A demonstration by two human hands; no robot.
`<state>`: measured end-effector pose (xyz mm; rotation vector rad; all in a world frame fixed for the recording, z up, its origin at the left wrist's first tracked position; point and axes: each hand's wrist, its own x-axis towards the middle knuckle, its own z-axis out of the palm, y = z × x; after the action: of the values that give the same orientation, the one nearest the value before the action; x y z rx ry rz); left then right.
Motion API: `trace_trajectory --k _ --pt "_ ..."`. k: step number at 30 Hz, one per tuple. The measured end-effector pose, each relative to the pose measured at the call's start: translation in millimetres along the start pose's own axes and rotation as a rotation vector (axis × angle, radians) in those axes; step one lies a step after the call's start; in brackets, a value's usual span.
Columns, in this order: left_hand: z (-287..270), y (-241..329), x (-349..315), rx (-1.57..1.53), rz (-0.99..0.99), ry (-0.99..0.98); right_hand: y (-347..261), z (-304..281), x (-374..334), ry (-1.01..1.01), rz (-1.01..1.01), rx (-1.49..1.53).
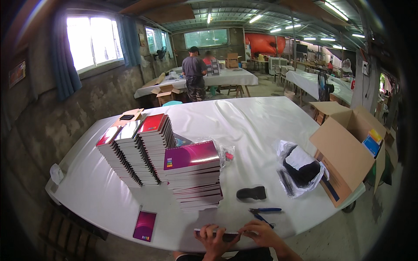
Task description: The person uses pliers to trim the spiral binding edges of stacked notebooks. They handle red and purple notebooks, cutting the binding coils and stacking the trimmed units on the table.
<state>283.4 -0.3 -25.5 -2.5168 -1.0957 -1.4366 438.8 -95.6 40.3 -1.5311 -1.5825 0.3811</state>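
At the table's near edge my left hand (213,241) is closed around a thin, dark-covered notebook (230,236), tilted so that its pale edge shows. Its far side is hidden by my fingers. My right hand (262,235) is closed in a pinch at the notebook's right end; what lies between those fingertips is too small to make out. Just beyond that hand lie blue-handled cutting pliers (266,210), jaws to the left. A small purple spiral notebook (145,225) lies flat to the left. Ahead rises a tall stack of purple-covered notebooks (193,174).
Three stacks of spiral-bound notebooks (152,148) stand at the left. A black shoe-shaped object (251,193) lies beyond the pliers. At right are a plastic bag of black binding coils (301,170) and an open cardboard box (342,152). Another person (194,71) stands at a farther table.
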Motion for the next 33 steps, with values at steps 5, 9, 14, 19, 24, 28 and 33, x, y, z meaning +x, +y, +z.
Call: trace_trajectory --k 5,9,14,19,24,28,33 --pt "0.4 -2.3 -1.5 -0.009 0.013 -0.004 12.0 4.4 3.0 -0.005 -0.076 0.099" --pt "-1.5 -1.3 0.4 0.015 0.005 -0.001 7.0 -0.7 1.9 -0.088 0.034 0.196" --pt "5.0 -6.6 -3.7 0.018 0.035 -0.01 7.3 4.4 2.4 -0.068 -0.04 0.145" --pt "1.7 -2.2 0.0 0.003 0.011 0.004 3.6 1.3 7.0 0.027 -0.043 0.074" --pt "-0.4 -1.2 -0.5 0.001 0.014 -0.024 3.9 -0.9 6.2 -0.076 -0.019 0.172" --pt "3.1 -3.2 -3.4 0.01 0.014 -0.003 4.8 -2.5 5.7 -0.153 0.036 0.175" --pt "3.9 -5.5 -7.3 0.016 0.013 -0.01 3.9 -0.4 7.0 -0.153 -0.032 0.064"
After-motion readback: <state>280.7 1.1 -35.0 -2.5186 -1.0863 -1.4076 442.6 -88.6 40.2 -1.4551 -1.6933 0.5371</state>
